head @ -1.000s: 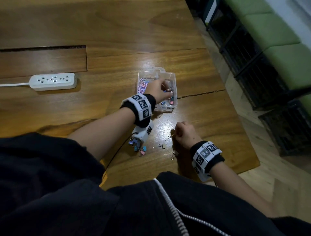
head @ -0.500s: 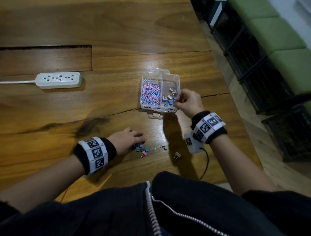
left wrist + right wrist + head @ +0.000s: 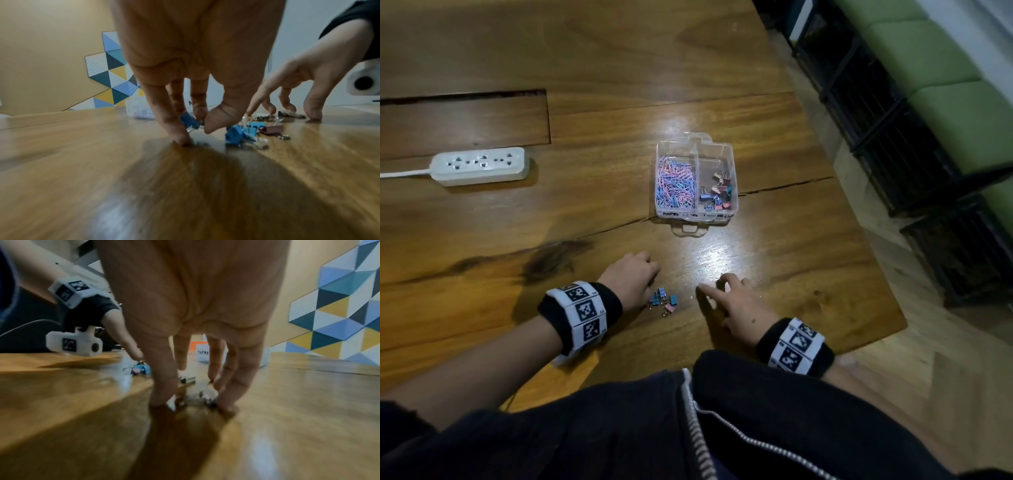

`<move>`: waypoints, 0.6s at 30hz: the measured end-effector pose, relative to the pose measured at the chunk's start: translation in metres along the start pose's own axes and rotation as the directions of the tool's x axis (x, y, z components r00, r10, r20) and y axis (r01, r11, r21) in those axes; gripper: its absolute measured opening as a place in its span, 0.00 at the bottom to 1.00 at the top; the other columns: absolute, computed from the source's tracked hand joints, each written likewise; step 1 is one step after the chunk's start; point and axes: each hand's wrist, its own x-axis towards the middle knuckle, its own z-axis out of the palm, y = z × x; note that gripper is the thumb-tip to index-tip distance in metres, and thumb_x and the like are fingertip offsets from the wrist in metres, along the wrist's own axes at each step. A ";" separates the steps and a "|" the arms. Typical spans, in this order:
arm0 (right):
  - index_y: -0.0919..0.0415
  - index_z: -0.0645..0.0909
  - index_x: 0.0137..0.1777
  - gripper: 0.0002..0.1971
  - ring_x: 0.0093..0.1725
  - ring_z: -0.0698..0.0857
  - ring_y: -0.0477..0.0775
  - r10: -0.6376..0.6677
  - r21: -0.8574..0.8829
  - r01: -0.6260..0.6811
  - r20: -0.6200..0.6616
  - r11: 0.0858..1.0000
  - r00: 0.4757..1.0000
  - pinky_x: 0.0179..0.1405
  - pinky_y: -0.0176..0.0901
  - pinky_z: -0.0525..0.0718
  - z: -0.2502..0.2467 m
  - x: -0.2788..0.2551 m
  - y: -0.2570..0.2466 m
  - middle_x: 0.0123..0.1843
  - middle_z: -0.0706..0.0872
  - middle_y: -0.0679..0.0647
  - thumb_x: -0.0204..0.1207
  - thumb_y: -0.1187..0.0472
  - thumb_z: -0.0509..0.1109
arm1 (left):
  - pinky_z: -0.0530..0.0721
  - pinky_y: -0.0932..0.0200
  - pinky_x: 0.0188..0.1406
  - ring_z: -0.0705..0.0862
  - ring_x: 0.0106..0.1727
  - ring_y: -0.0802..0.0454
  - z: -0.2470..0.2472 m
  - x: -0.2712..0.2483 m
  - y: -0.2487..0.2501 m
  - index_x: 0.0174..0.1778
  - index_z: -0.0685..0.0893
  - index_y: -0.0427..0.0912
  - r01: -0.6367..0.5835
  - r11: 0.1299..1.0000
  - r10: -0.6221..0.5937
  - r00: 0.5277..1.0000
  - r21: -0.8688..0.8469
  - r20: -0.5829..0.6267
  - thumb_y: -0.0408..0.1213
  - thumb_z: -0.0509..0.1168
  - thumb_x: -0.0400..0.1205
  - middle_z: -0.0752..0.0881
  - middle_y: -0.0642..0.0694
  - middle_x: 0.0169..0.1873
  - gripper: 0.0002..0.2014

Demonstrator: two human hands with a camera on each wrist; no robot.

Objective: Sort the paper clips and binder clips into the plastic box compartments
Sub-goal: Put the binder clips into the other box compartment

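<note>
Left hand pinches a blue binder clip; right hand spreads fingertips around, apparently touching, a blurred clip on the table.

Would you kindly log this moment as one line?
left hand: pinching blue binder clip | right hand: fingertips on table | plastic box: part-filled

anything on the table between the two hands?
Yes: loose binder clips, blue and pink, lie between the left hand and right hand, nearer the left. Head view shows it.
</note>
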 end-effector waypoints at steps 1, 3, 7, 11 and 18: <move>0.40 0.57 0.75 0.36 0.69 0.65 0.57 -0.020 -0.016 0.019 -0.029 1.000 0.999 0.62 0.52 0.79 0.005 -0.001 0.000 0.74 0.60 0.55 0.72 0.68 0.67 | 0.79 0.56 0.54 0.77 0.57 0.47 -0.001 0.002 0.002 0.61 0.76 0.42 -0.005 1.000 0.005 1.000 0.010 0.000 0.37 0.59 0.81 0.78 0.43 0.57 0.13; 0.45 0.62 0.74 0.32 0.68 0.66 0.56 -0.042 -0.025 0.040 -0.075 0.999 0.996 0.62 0.52 0.79 0.010 0.000 0.002 0.74 0.62 0.54 0.74 0.69 0.65 | 0.78 0.58 0.53 0.78 0.56 0.47 -0.004 0.005 0.004 0.60 0.77 0.41 -0.018 1.000 0.018 1.000 0.010 -0.008 0.35 0.57 0.82 0.80 0.43 0.55 0.12; 0.53 0.70 0.71 0.24 0.67 0.67 0.55 -0.068 0.008 0.069 -0.112 0.998 0.991 0.64 0.47 0.76 0.007 0.005 0.008 0.72 0.67 0.52 0.76 0.69 0.62 | 0.80 0.58 0.54 0.80 0.56 0.47 -0.016 0.010 0.009 0.61 0.78 0.40 -0.032 0.997 0.032 0.999 -0.067 -0.010 0.35 0.57 0.83 0.82 0.43 0.55 0.13; 0.58 0.73 0.68 0.19 0.65 0.69 0.54 -0.096 0.002 0.097 -0.106 0.995 0.990 0.65 0.44 0.73 0.000 0.008 0.014 0.71 0.70 0.49 0.77 0.66 0.60 | 0.77 0.68 0.43 0.81 0.47 0.53 -0.038 0.025 0.019 0.55 0.83 0.38 -0.030 0.960 0.013 0.998 -0.277 -0.063 0.33 0.62 0.80 0.86 0.43 0.52 0.10; 0.41 0.70 0.69 0.22 0.60 0.70 0.53 -0.252 -0.102 0.238 -0.169 0.966 0.953 0.55 0.44 0.80 0.006 0.005 0.019 0.66 0.70 0.51 0.77 0.60 0.64 | 0.82 0.66 0.43 0.82 0.42 0.52 -0.091 0.083 0.048 0.52 0.85 0.33 -0.133 0.702 -0.158 0.929 -0.700 -0.335 0.25 0.63 0.78 0.88 0.38 0.50 0.10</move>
